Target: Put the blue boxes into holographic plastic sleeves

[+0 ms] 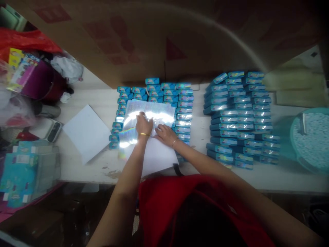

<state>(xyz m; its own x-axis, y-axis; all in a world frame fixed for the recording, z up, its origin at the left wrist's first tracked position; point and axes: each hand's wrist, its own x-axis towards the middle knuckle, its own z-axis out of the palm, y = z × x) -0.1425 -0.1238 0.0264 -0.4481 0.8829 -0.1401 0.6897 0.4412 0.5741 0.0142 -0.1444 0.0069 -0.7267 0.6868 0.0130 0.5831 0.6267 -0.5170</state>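
Works sheets (159, 151) atop boxes (185, 110) with left hand (143, 125) and right hand (166, 134); cannot tell either grip; best to press lightly, avoiding creases.

**Left hand (144, 124) and right hand (165, 134) close together on the sheet (163, 115)**

The left hand is over the sheet's middle, back upward, fingers bent; the left forearm (131, 168) rises steeply from the sheet's near side. The right hand lies just right of it, palm down, fingers pointing left across the sheet; the right forearm (205, 159) slants in from the sheet's near right. Blur hides the fingertips.
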